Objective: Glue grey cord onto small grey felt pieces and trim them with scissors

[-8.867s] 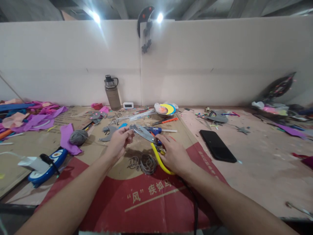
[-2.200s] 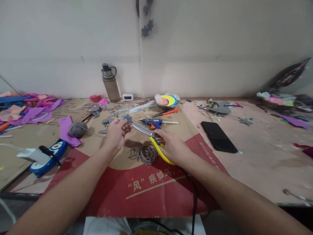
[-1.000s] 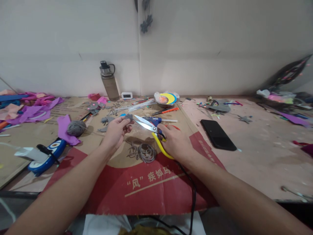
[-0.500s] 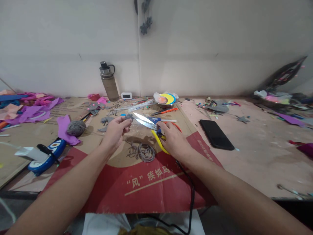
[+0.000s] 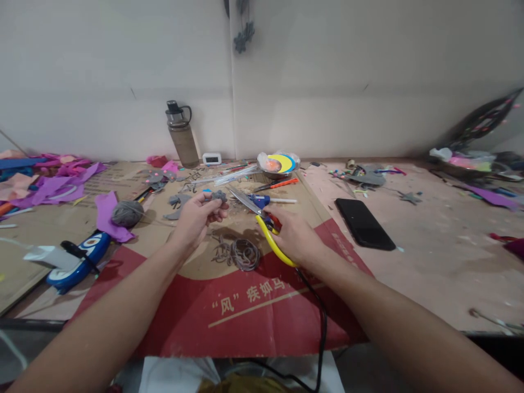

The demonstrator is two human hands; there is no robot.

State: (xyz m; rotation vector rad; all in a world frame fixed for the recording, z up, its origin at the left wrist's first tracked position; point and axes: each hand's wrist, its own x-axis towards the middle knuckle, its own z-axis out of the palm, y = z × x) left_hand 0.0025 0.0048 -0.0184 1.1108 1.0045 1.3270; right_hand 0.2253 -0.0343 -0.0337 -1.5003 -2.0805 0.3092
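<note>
Between the fingertips of my left hand (image 5: pixel 200 215) is a small grey felt piece (image 5: pixel 220 195), its exact shape partly hidden by the fingers. My right hand (image 5: pixel 292 232) is closed around a pair of scissors (image 5: pixel 272 240) with yellow and red handles. The blades look nearly closed and point up and left, just right of the felt piece, apart from it. A blue glue gun (image 5: pixel 260 201) lies behind the scissors, a white stick at its back. Below my hands a coil of grey yarn (image 5: pixel 245 255) rests on the red and tan cardboard (image 5: pixel 184 322).
A grey yarn ball (image 5: pixel 127 214) and a blue power strip (image 5: pixel 82 262) lie left. At the back stand a water bottle (image 5: pixel 182 136), a small white clock (image 5: pixel 212 159) and a bowl (image 5: pixel 278 173). A black phone (image 5: pixel 364 224) lies right. A black cord (image 5: pixel 323 322) hangs over the front edge.
The scissors have turned in my right hand: the blades are closer together and the yellow handle has swung out to the right. The felt piece in my left hand has shifted slightly right.
</note>
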